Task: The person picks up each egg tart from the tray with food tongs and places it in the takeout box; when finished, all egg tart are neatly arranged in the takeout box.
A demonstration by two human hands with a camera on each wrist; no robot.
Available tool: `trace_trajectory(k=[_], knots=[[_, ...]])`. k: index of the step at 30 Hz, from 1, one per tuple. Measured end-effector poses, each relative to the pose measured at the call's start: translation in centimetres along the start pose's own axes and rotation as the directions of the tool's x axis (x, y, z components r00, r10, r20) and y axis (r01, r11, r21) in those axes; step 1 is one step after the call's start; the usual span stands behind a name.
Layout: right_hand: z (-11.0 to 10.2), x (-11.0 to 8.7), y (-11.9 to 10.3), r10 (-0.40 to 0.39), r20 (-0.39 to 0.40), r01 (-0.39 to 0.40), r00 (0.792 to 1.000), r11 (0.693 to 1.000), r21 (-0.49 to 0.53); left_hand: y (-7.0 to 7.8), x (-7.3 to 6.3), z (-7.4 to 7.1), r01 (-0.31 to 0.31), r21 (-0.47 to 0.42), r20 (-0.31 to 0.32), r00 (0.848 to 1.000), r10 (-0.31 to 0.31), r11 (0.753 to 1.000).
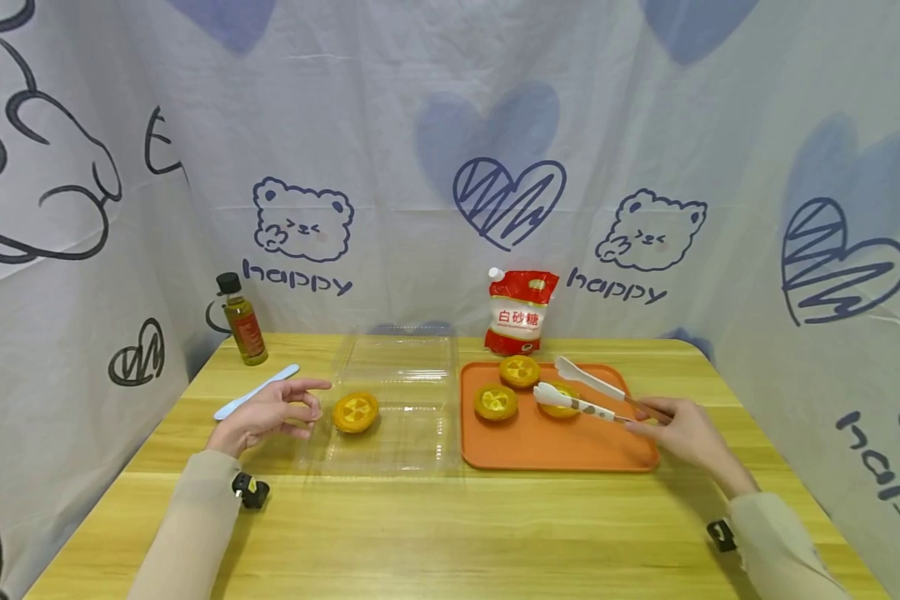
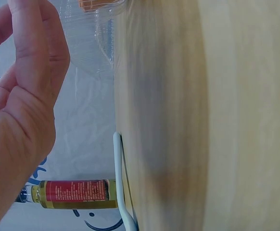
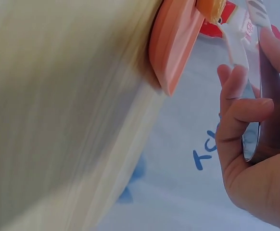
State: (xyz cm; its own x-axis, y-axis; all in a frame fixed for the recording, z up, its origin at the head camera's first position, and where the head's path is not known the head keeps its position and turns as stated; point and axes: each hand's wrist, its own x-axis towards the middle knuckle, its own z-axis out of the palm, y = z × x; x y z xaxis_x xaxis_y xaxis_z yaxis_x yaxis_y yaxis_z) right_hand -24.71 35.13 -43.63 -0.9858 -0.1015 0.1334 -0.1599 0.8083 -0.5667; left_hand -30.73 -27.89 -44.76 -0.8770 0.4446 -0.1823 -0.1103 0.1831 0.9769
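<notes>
My right hand [image 1: 678,429] holds a pair of tongs [image 3: 271,115] with white tips and a metal body. The tips are spread around an egg tart [image 1: 557,400] on the orange tray [image 1: 570,454]. Two more egg tarts, one nearer [image 1: 495,403] and one farther back [image 1: 520,372], lie on the same tray. To the left, a single egg tart [image 1: 356,413] sits in the clear plastic box [image 1: 412,442], whose lid stands raised behind. Beside that box hovers my left hand [image 1: 273,412], holding nothing, its fingers relaxed and slightly bent.
A light blue spatula-like utensil [image 1: 257,392] lies left of the box. Behind it stands an oil bottle [image 1: 244,321] with a dark cap. At the back edge, a red and white sugar pouch [image 1: 518,317] stands behind the tray. Printed cloth walls surround the wooden table [image 1: 495,542].
</notes>
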Motion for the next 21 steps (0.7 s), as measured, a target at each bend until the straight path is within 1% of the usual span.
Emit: trace_trajectory(k=[3,14,21], knots=[[-0.07,-0.08,0.09,0.007,0.011,-0.007,1.0,1.0,-0.006,-0.04,-0.03,-0.04,0.0,-0.002,0.0,1.0,0.001,1.0],[-0.37,-0.55,0.67,-0.008,0.042,0.01,0.999,0.999,-0.047,-0.06,0.03,-0.06,0.001,-0.001,0.003,1.0,-0.001,1.0],[-0.29,-0.42,0.83,0.017,0.077,-0.015,0.997,1.0,-0.021,-0.01,-0.01,-0.11,-0.003,0.005,0.003,1.0,0.003,1.0]])
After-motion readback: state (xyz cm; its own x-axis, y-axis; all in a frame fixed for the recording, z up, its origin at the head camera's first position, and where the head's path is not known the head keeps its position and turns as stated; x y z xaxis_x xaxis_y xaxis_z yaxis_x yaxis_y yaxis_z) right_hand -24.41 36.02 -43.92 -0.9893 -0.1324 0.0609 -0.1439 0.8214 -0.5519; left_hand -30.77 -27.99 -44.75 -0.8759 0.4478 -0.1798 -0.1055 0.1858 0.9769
